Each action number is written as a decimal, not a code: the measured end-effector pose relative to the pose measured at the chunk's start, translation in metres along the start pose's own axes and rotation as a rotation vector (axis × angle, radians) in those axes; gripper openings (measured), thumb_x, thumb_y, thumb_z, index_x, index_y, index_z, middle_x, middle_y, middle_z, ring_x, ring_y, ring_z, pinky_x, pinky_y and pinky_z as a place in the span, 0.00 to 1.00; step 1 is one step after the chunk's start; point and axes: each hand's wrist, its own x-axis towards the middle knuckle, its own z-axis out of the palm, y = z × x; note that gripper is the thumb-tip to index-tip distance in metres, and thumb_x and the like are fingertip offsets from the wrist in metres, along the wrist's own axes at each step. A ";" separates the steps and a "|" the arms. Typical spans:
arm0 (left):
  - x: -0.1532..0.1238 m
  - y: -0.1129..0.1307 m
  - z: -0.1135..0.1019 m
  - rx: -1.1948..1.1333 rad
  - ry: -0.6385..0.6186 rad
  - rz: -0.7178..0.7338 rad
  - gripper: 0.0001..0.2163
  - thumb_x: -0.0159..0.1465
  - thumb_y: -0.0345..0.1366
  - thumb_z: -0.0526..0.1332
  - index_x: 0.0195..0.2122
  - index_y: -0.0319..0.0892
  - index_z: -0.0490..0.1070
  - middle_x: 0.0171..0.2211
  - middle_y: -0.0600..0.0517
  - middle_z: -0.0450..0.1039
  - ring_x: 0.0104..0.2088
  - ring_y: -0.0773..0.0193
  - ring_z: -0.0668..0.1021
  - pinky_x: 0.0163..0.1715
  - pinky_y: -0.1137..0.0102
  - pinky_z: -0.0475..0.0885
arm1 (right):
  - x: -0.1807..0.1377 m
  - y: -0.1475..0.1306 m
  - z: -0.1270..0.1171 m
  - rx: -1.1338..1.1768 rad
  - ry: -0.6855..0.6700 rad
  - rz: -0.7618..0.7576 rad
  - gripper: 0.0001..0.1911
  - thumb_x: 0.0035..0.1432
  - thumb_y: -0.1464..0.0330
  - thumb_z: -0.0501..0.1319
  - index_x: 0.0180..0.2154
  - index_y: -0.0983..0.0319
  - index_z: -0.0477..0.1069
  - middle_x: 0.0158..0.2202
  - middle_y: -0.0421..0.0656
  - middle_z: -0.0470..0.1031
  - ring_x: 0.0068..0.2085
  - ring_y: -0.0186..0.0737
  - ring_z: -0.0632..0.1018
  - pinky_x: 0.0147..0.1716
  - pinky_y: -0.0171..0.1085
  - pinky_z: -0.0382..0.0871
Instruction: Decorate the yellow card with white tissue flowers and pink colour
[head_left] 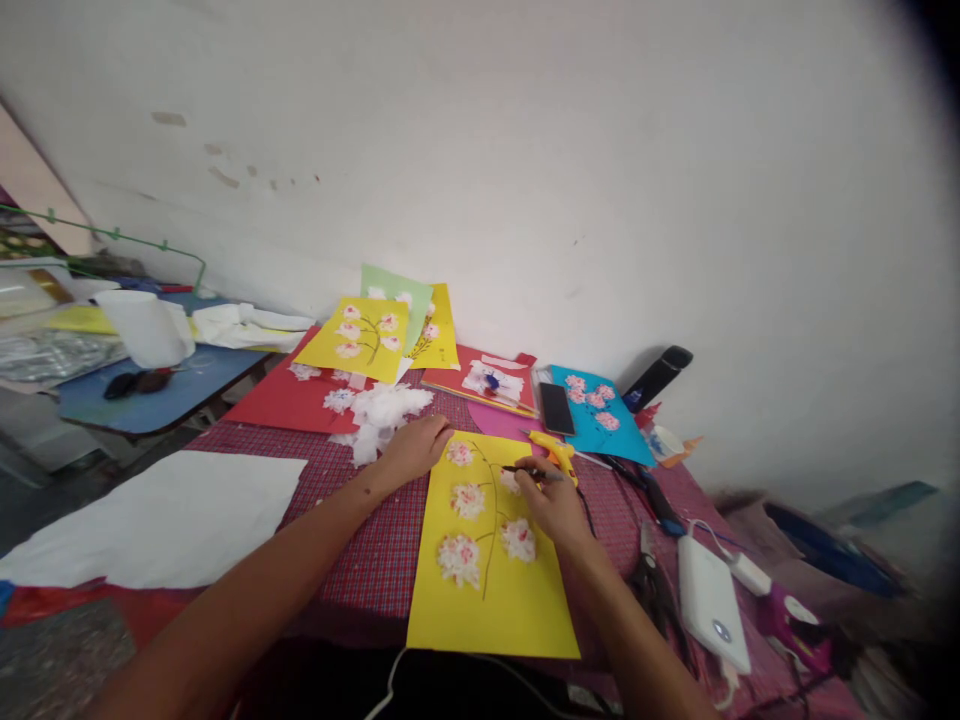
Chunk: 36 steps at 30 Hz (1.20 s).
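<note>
A sheet of yellow paper (457,620) lies before me, bearing crumpled pink-and-white tissue flowers (469,500) and a thin drawn stem with branches. My right hand (553,505) is closed around a dark pen (536,474); its tip points left, over the upper part of the stem near the upper right flower. The pen hides part of that flower. At the sheet's upper left corner, my left hand (416,447) rests with fingers extended over the edge; the fingertips are small and partly blurred. White crumpled tissue (382,410) lies just beyond it.
Finished-looking flower sheets in yellow (360,340) and blue (604,420) lie behind. A yellow glue gun (553,448) and black phone (556,408) sit beyond my right hand. Scissors (649,575) and a white power bank (712,605) are at right. White paper (172,520) lies left.
</note>
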 end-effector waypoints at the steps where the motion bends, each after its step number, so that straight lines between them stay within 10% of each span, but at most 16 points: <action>1: 0.000 0.000 0.000 0.002 0.001 -0.002 0.12 0.74 0.40 0.50 0.39 0.43 0.70 0.37 0.47 0.78 0.39 0.55 0.79 0.39 0.64 0.70 | -0.002 -0.001 0.000 -0.001 -0.008 -0.001 0.11 0.60 0.63 0.58 0.38 0.61 0.76 0.35 0.45 0.82 0.34 0.42 0.80 0.35 0.37 0.73; 36: -0.001 -0.003 0.007 -0.020 -0.008 0.018 0.12 0.74 0.40 0.50 0.43 0.43 0.71 0.41 0.46 0.78 0.43 0.55 0.79 0.44 0.63 0.71 | -0.026 -0.004 0.000 -0.064 -0.081 -0.030 0.08 0.62 0.65 0.58 0.37 0.59 0.75 0.33 0.44 0.80 0.35 0.43 0.81 0.34 0.38 0.74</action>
